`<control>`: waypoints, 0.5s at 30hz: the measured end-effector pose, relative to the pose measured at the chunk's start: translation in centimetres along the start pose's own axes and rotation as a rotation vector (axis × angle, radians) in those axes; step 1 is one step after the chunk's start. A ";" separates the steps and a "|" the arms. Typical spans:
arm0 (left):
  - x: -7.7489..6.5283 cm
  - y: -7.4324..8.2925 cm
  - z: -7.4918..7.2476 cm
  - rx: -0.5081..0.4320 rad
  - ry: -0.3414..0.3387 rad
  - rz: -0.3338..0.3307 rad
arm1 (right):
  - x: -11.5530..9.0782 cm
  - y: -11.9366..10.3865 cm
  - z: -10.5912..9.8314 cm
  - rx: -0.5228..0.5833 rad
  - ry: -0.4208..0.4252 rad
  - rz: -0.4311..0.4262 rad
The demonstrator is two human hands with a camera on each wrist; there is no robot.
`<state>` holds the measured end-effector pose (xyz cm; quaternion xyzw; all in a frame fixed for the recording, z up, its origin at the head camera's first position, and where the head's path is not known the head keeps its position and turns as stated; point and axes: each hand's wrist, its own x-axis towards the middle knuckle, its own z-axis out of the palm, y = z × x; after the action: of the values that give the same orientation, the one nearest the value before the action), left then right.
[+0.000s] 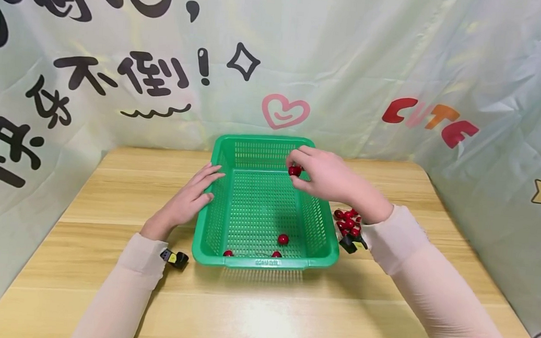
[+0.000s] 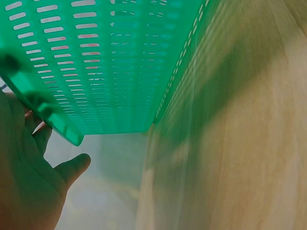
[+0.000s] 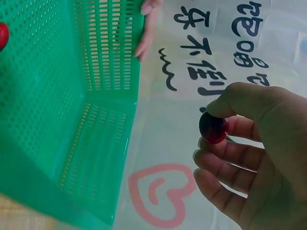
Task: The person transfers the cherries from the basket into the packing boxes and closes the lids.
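The pale wooden bench (image 1: pixel 101 293) carries a green perforated plastic basket (image 1: pixel 264 263). The left hand (image 1: pixel 188 200) lies flat, fingers straight, against the basket's left wall, which steadies it well. The right hand (image 1: pixel 331 181) hovers over the basket's far end, pinching a small dark-red round berry (image 3: pixel 213 128) between thumb and fingertips; a low release would likely stop it bouncing. About three berries (image 1: pixel 283 239) lie at the near end, and a heap of red berries (image 1: pixel 348 221) sits just right of the basket.

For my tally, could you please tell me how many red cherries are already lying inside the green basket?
3: one on the basket floor, two by the near wall. Others may be hidden.
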<state>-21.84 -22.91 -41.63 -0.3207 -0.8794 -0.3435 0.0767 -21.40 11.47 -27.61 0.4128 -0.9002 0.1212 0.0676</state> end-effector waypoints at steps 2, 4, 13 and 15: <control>0.0 0.0 0.0 -0.004 -0.001 -0.002 | -0.5 0.3 -0.2 0.000 0.003 0.014; 0.0 0.0 0.0 -0.004 -0.002 -0.005 | -0.9 0.6 -0.5 0.001 0.008 0.029; 0.0 0.1 0.0 0.004 0.002 -0.011 | -2.8 1.7 -0.6 0.029 -0.003 0.087; 0.0 0.0 0.0 0.004 0.004 -0.006 | -3.2 2.0 -0.5 0.029 -0.010 0.101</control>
<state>-21.81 -22.92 -41.60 -0.3170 -0.8809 -0.3427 0.0780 -20.80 15.20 -28.16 0.3683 -0.9184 0.1356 0.0507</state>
